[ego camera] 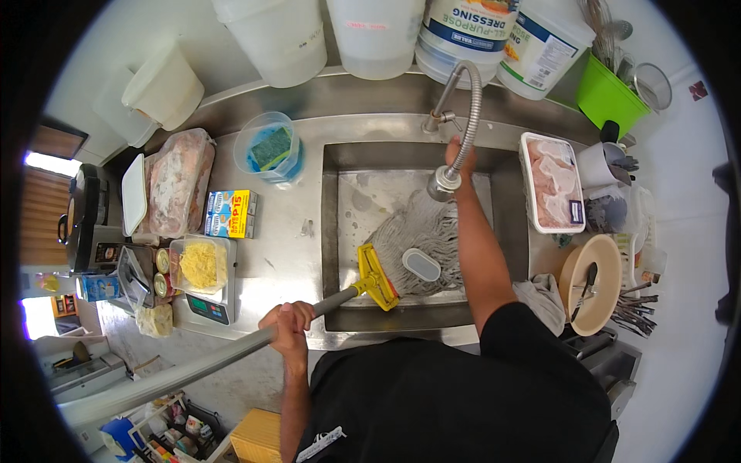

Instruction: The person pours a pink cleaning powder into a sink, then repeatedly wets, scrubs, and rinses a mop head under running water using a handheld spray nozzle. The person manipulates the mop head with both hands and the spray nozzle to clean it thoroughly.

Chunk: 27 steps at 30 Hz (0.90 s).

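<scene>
My left hand is closed around the grey pole of a string mop, which slants up from the lower left. The mop's yellow clamp and grey strings lie in a stainless steel sink. A small oval grey-and-white piece rests on the strings. My right hand reaches to the back of the sink, beside the faucet base; the coiled metal faucet hose partly hides it, so its grip cannot be made out. The faucet head hangs above the strings.
Left of the sink are a tub with a sponge, bagged meat, small boxes and a scale bearing a tub of shredded yellow food. Packed meat and a beige bowl stand right. Buckets line the back.
</scene>
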Tool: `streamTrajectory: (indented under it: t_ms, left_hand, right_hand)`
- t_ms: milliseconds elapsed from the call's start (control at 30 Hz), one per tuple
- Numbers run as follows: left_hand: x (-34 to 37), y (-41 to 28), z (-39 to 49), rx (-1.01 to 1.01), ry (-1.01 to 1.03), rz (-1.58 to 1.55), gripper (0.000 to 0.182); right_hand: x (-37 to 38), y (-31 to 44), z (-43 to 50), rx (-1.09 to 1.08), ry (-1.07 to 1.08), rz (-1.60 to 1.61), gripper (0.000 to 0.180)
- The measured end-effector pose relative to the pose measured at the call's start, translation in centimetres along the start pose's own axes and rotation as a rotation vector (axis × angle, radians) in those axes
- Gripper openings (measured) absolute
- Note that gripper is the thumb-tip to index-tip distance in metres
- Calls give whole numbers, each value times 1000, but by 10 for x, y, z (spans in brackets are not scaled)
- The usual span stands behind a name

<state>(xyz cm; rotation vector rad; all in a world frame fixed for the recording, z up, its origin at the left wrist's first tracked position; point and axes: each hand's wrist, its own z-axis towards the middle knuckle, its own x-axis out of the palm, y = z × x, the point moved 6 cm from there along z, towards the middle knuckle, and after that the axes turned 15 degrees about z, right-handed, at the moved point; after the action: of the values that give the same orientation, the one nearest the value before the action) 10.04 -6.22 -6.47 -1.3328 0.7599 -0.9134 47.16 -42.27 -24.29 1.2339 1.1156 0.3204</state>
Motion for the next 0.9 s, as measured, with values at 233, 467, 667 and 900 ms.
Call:
streamTrajectory:
  t_ms: [233, 467, 667, 900]
  left_hand:
    - [-1, 1, -5, 9, -13, 6, 41]
    - [14, -18, 10, 207, 193, -27, 34]
    - [31, -21, 15, 148, 393, -141, 45]
    - [47, -26, 14, 79, 311, -61, 43]
  right_hand:
    - [-13, 112, 29, -418, 279, 141, 27]
    - [-69, 66, -15, -351, 51, 646, 13]
    - [-72, -99, -235, -626, 847, -422, 43]
    - [-4, -75, -280, -913, 712, -303, 60]
